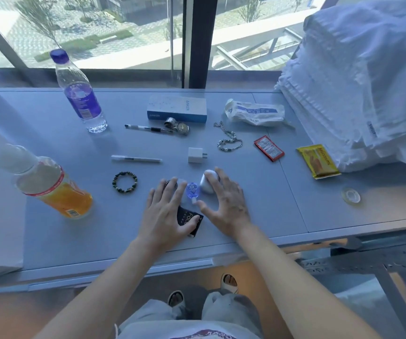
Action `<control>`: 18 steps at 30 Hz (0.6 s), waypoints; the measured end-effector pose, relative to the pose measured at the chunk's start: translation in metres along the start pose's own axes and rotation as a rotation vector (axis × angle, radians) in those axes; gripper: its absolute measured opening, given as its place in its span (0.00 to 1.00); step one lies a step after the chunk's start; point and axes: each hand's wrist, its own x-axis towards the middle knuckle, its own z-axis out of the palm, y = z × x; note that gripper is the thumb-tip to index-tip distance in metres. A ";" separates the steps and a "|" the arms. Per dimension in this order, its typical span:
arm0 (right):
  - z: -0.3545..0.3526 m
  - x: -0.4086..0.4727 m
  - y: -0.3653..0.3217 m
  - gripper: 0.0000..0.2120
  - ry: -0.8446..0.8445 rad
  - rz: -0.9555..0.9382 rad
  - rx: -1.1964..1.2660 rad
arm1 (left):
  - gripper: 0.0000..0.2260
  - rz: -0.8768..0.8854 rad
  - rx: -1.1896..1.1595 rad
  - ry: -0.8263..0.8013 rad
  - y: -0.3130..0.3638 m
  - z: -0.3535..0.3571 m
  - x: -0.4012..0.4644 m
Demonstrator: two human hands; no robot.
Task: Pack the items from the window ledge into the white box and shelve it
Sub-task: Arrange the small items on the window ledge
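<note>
Many small items lie on the grey window ledge (50, 231). My left hand (166, 212) is spread flat, its thumb on a small black packet (186, 215) and its fingertips over a dark ring-like item (170, 183). My right hand (224, 200) is spread too, fingers resting on a white earbud case (205, 184). A small blue bottle (192, 190) lies between the hands. Farther off are a white charger (195, 155), a beaded bracelet (124, 182), a white pen (135, 159), a black pen (148, 128), a watch (178, 126), a chain necklace (228, 139) and a blue-and-white box (177, 109).
A water bottle (79, 94) stands at the back left and an orange drink bottle (50, 184) at the near left. A white wrapper (255, 112), a red sachet (268, 148), a yellow snack pack (318, 161) and a tape roll (350, 195) lie right. Folded white bedding (358, 81) fills the right end.
</note>
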 end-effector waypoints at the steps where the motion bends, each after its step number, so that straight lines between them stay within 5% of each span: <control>1: 0.001 -0.003 -0.002 0.35 -0.011 -0.008 0.011 | 0.42 -0.002 0.001 0.002 0.000 0.000 -0.005; 13: -0.024 0.034 -0.012 0.37 0.010 -0.017 0.123 | 0.37 -0.105 -0.004 0.168 -0.051 -0.058 0.002; 18: -0.023 0.083 -0.033 0.38 -0.096 -0.062 0.007 | 0.37 -0.191 0.072 0.103 -0.069 -0.063 0.043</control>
